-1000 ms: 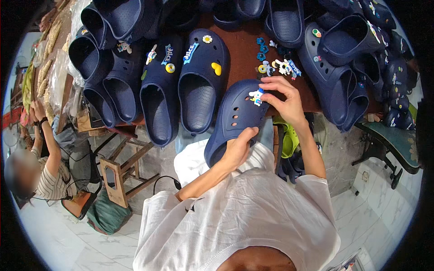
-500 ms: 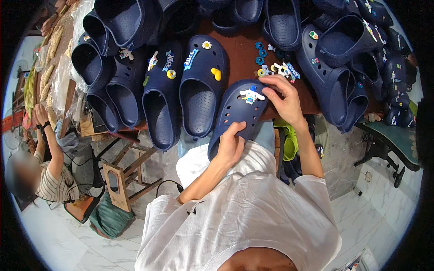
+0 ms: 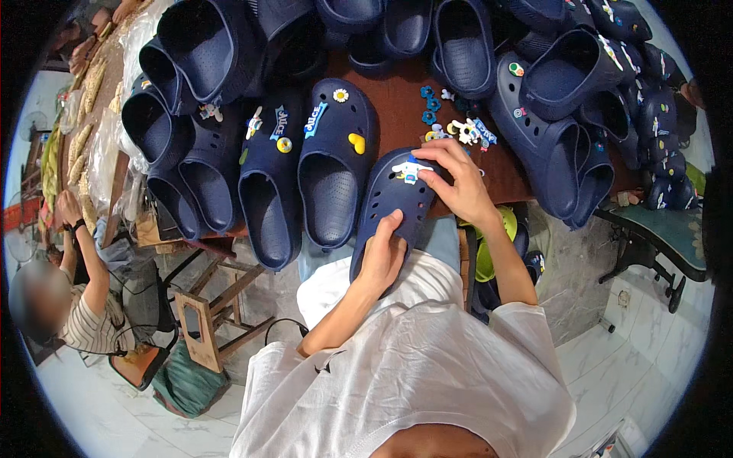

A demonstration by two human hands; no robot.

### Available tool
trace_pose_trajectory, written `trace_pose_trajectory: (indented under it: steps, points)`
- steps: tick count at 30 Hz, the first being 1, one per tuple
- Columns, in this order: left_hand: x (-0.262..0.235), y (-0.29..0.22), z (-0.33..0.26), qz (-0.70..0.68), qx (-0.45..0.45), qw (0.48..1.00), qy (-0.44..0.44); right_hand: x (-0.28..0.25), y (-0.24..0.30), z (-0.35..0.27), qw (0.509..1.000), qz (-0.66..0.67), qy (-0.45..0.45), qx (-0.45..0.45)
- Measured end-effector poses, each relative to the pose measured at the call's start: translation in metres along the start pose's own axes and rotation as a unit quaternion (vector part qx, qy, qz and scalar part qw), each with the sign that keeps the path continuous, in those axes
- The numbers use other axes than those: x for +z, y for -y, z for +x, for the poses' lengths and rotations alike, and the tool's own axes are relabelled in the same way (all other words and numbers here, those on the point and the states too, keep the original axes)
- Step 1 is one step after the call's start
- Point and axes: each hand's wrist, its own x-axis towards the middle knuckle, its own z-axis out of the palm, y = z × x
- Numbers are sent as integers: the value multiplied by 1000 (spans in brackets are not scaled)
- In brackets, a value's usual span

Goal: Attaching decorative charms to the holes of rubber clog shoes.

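Observation:
A navy clog (image 3: 388,200) with holes in its upper is held up at the table's near edge, toe pointing away. My left hand (image 3: 384,256) grips its side and heel end, thumb on the upper. On the toe sits a white cartoon charm (image 3: 408,172) with a blue top. My right hand (image 3: 460,183) has its thumb and fingertips closed at this charm. Beyond that hand lie loose charms (image 3: 469,131), white and yellow, and blue flower charms (image 3: 429,107). Left of the held clog stands a clog with daisy and yellow charms (image 3: 336,137).
Many navy clogs (image 3: 200,53) crowd the back and both sides of the brown table (image 3: 393,95). Wooden stool (image 3: 200,328) below left; green clog (image 3: 489,256) under the table. Another person (image 3: 92,305) sits at far left. A green-topped stand (image 3: 672,240) is at right.
My right hand has shifted left from the clog's side edge onto the toe charm. The clog has turned slightly more upright. The whole view has moved a little.

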Motion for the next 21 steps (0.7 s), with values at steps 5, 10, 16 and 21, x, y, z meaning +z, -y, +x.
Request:
trace_pose_trajectory:
  steps: [5, 10, 16, 21]
  points:
    - [-15, 7, -4, 110, 53, 988, 96, 8, -5, -1, 999, -18, -16, -21]
    - [-16, 11, 0, 106, 28, 991, 76, 1, -3, 6, 999, -8, 18, -43]
    - [-12, 17, -1, 78, 53, 994, 61, 8, -4, 3, 999, -12, 4, -48]
    - [-8, 16, -7, 88, 76, 992, 55, 11, -9, -10, 996, -6, -85, -20]
